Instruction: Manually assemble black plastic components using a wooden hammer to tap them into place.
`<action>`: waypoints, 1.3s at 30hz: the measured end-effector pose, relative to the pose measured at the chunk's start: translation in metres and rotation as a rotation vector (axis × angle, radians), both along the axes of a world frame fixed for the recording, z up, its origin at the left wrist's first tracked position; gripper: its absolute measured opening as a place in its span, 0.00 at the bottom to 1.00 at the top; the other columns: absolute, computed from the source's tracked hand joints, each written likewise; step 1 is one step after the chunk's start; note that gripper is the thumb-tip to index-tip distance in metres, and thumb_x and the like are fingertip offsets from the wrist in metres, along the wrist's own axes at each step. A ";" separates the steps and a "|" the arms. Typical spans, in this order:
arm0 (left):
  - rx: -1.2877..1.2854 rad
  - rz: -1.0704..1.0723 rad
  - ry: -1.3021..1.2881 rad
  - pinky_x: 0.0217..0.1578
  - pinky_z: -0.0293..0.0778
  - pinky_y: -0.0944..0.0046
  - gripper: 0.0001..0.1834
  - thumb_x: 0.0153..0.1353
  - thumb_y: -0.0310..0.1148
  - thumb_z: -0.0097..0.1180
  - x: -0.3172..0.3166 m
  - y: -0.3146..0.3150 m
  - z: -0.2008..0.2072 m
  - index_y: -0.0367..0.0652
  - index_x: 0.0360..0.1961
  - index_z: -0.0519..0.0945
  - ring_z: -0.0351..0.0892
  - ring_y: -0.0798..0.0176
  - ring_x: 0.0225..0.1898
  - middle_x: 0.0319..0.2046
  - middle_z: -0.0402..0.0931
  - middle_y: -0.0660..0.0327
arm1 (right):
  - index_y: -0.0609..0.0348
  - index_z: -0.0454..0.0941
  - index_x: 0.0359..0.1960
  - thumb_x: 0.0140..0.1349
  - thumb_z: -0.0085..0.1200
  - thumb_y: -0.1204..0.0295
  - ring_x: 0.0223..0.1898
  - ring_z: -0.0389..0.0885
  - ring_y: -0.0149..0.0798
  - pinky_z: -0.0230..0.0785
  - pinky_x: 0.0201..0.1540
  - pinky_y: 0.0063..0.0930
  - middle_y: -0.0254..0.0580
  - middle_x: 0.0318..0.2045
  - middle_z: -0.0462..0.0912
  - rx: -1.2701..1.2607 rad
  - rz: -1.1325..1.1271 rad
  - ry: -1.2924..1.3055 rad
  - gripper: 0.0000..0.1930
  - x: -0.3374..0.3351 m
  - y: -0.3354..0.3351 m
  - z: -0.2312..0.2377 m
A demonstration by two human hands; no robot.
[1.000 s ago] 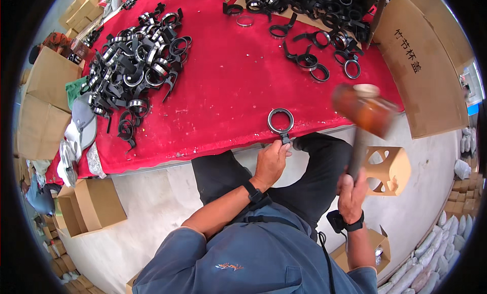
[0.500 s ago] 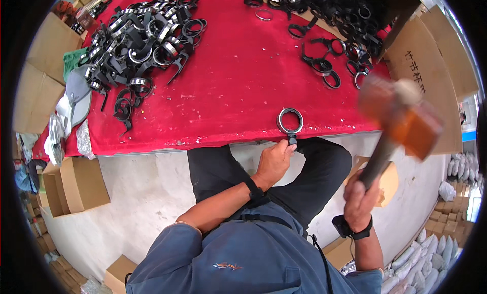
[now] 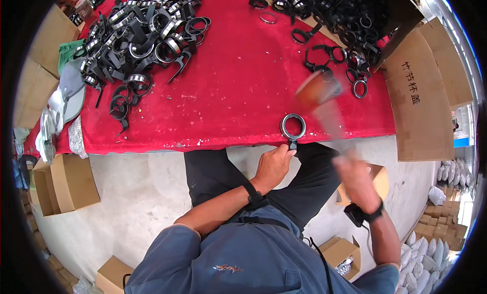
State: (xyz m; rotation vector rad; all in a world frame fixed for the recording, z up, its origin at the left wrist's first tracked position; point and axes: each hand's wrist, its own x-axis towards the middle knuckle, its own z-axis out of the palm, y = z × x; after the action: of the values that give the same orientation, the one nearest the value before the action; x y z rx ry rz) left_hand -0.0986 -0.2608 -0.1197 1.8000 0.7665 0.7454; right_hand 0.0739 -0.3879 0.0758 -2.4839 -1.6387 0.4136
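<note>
My left hand (image 3: 274, 166) pinches the short black tab of a ring-shaped cup lid part (image 3: 282, 126). That black ring with a silver metal band lies flat at the front edge of the red-covered table (image 3: 228, 101). My right hand (image 3: 356, 176) is closed round the handle of a mallet (image 3: 320, 88) with an orange-brown head. Motion smears the mallet and the fingers. The mallet head is over the table, up and to the right of the ring, apart from it in the picture. It partly hides a black ring part behind it.
A big heap of black and silver rings (image 3: 139, 35) covers the table's far left. More black rings (image 3: 350, 30) pile up at the far right beside a tall cardboard box (image 3: 418, 91). A grey cap (image 3: 75, 88) lies at the left edge. Open cartons (image 3: 76, 182) stand on the floor.
My right hand has swung the mallet leftward, from above the cardboard box to over the table near the ring. My left hand keeps hold of the ring's tab. The view has shifted slightly.
</note>
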 end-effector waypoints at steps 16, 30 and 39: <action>0.054 -0.068 -0.117 0.43 0.77 0.42 0.12 0.73 0.30 0.60 -0.032 0.010 0.012 0.36 0.52 0.79 0.82 0.34 0.44 0.40 0.82 0.42 | 0.59 0.72 0.46 0.82 0.48 0.48 0.14 0.68 0.27 0.59 0.16 0.24 0.32 0.20 0.70 0.473 -0.540 0.793 0.23 -0.008 -0.038 -0.032; 0.441 -0.080 -0.251 0.61 0.82 0.52 0.28 0.60 0.16 0.66 -0.075 0.048 0.067 0.37 0.63 0.79 0.85 0.42 0.59 0.65 0.80 0.48 | 0.56 0.72 0.43 0.80 0.51 0.44 0.15 0.69 0.25 0.61 0.17 0.23 0.31 0.20 0.71 0.471 -0.564 0.835 0.25 0.016 -0.060 -0.125; 0.560 -0.077 -0.335 0.58 0.86 0.50 0.27 0.57 0.13 0.64 -0.083 0.059 0.072 0.35 0.59 0.81 0.85 0.43 0.61 0.68 0.78 0.45 | 0.55 0.71 0.39 0.81 0.50 0.47 0.15 0.70 0.26 0.61 0.17 0.24 0.31 0.20 0.71 0.476 -0.509 0.795 0.23 0.021 -0.064 -0.153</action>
State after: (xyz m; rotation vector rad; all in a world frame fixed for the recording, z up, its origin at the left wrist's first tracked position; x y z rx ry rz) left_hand -0.1816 -0.2019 -0.0475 2.0992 0.2739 1.2600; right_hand 0.0944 -0.4522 -0.0771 -1.8900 -0.6690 0.7084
